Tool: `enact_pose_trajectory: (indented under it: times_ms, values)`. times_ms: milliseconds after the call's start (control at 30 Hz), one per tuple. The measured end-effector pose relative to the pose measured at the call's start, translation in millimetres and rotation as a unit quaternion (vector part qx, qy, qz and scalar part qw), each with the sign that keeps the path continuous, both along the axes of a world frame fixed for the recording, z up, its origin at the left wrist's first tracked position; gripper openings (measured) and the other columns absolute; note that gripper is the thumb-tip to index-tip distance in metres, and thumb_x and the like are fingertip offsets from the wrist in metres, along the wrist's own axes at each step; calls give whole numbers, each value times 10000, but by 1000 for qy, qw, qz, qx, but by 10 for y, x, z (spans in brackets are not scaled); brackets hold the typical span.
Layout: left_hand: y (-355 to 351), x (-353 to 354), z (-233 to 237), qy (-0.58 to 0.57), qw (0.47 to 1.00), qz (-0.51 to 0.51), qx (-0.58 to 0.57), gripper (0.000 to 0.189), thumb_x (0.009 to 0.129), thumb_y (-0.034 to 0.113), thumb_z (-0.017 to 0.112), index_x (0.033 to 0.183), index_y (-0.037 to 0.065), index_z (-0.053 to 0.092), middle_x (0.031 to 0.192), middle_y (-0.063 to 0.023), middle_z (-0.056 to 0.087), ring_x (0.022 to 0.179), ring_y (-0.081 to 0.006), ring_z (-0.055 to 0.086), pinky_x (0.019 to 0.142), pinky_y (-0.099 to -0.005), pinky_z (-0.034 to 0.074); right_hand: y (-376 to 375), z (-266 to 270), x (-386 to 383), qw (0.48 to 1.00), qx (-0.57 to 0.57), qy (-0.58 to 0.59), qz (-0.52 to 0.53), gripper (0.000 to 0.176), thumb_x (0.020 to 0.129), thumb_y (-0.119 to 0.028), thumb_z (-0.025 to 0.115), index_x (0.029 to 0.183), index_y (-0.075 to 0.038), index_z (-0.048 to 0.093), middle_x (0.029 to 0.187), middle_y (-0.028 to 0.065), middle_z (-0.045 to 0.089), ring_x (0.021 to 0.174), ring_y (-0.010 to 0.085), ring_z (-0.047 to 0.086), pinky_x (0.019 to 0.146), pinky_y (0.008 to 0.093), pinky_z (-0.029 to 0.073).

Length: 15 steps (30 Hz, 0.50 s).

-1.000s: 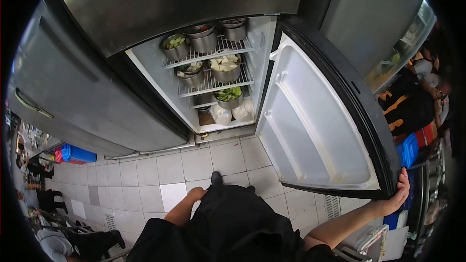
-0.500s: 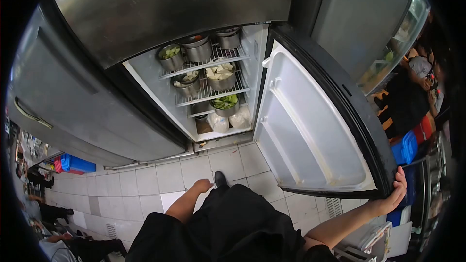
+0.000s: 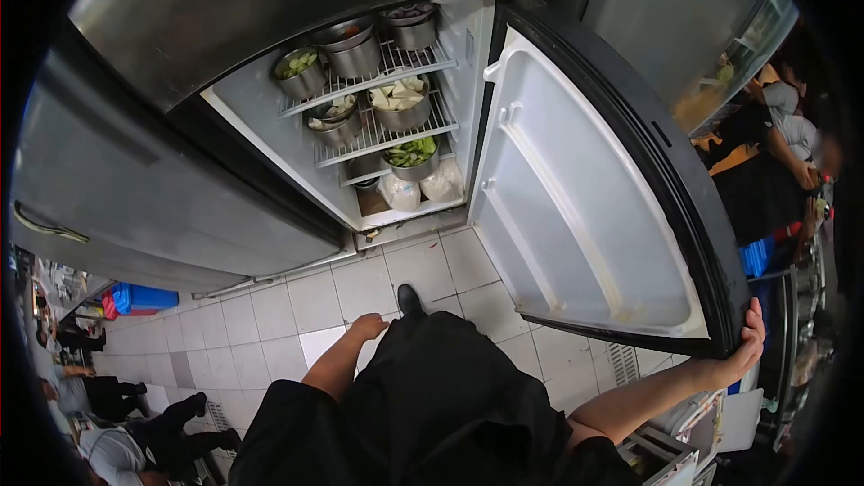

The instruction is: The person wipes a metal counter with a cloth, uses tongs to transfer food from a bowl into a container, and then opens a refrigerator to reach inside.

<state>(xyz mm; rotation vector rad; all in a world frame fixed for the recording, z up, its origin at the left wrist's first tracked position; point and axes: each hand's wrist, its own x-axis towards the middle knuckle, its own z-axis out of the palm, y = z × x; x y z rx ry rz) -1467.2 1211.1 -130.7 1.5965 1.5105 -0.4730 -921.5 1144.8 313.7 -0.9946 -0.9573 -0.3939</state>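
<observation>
My right hand [image 3: 742, 348] grips the lower outer edge of the open fridge door [image 3: 585, 216], whose white inner liner faces me. My left hand [image 3: 367, 325] hangs by my black apron [image 3: 441, 405], fingers loosely curled, holding nothing. Inside the fridge [image 3: 378, 117], wire shelves carry several steel pots: one with green pieces [image 3: 300, 72], one with pale chunks [image 3: 400, 106], one with leafy greens [image 3: 412, 158]. White bags [image 3: 421, 189] lie on the bottom.
The closed steel door [image 3: 153, 207] with a handle stands at left. White tiled floor [image 3: 306, 315] lies below me. A blue crate [image 3: 144, 299] sits far left. People stand at lower left [image 3: 135, 423] and at right [image 3: 774, 162].
The view has shifted slightly, and the fridge shelves now sit higher in frame. My right hand stays on the door edge; my left hand stays by the apron.
</observation>
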Motion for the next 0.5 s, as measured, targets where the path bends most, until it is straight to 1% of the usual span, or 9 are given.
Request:
enact_pose_trajectory:
  times_ms: [100, 167, 267, 367, 500]
  values:
    - [-20, -8, 20, 12, 999, -5, -33, 492, 849, 458, 472, 942, 5, 644, 955, -200, 637, 952, -361, 585, 830, -437, 455, -9, 0, 27, 1000, -3, -4, 3, 224, 921, -141, 375, 811, 12, 498, 983, 197, 561, 1070, 381, 522, 995, 494, 338]
    - [-41, -5, 27, 4, 1000, 10, -20, 479, 840, 453, 481, 924, 10, 643, 944, -203, 638, 936, -364, 589, 820, -440, 457, -19, -10, 54, 1000, -8, -6, 2, 227, 923, -139, 364, 820, 15, 496, 997, 197, 567, 1082, 387, 518, 998, 492, 339]
    - [-36, 6, -20, -8, 1000, 1, -10, 478, 836, 461, 487, 911, 15, 642, 931, -201, 639, 929, -364, 590, 815, -441, 458, -15, -9, 48, 1000, -12, -11, -4, 228, 923, -138, 357, 828, 18, 492, 1009, 199, 573, 1093, 394, 515, 1001, 491, 340]
    - [-34, 36, -23, -14, 1000, 18, -9, 474, 838, 464, 488, 915, 23, 642, 934, -197, 640, 935, -360, 590, 815, -439, 458, -18, -5, 50, 1000, -11, -12, -5, 224, 922, -141, 364, 828, 19, 490, 1006, 201, 573, 1092, 395, 515, 1001, 492, 339]
    - [-36, 59, -31, -10, 1000, 10, -6, 476, 839, 472, 489, 928, 30, 639, 947, -190, 640, 951, -352, 588, 824, -432, 458, -16, -8, 43, 1000, -10, -11, -9, 222, 922, -145, 369, 827, 18, 485, 1004, 202, 572, 1094, 396, 514, 1003, 492, 337]
